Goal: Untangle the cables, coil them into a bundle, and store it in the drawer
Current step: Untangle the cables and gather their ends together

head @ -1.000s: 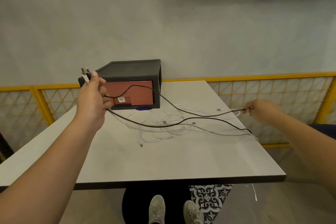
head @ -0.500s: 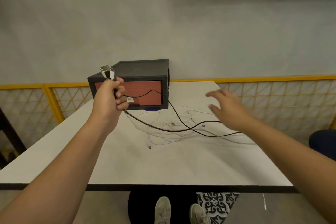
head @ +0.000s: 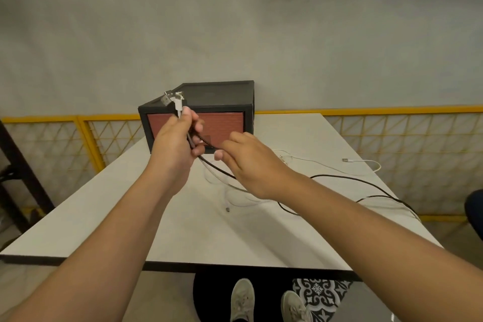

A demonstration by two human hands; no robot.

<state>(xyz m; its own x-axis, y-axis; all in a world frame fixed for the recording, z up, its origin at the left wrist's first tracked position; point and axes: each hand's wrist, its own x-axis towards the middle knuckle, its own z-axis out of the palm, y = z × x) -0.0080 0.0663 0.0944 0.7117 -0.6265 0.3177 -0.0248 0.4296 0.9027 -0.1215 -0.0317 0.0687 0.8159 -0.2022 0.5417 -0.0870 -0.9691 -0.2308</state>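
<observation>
- Your left hand [head: 177,144] is raised above the table [head: 183,232], closed in a fist around the gathered cable ends; the plugs [head: 173,100] stick up out of the top of the fist
- Your right hand [head: 248,165] is just beside it, with thumb and forefinger pinching the black cable [head: 366,182] close below the left fist
- From that pinch the black cable drops to the table and trails off in loose curves to the far right edge
- The white cable [head: 366,162] lies slack on the table, partly hidden under your right forearm
- To coil well, hold the plugs firmly in the left fist as the anchor, slide the right-hand pinch outwards along the black cable, then bring each length back to the fist as an even loop
- Lift the black cable clear of the white as you draw it in, so it seems less likely to snag
- The drawer [head: 222,123], red-fronted and closed, sits in a black casing [head: 217,93] at the back of the table, behind your hands
- Count: one black cable; at least one white cable, with two loose white ends showing, though I cannot tell if they belong to one lead; at least two plugs in the fist; one drawer
</observation>
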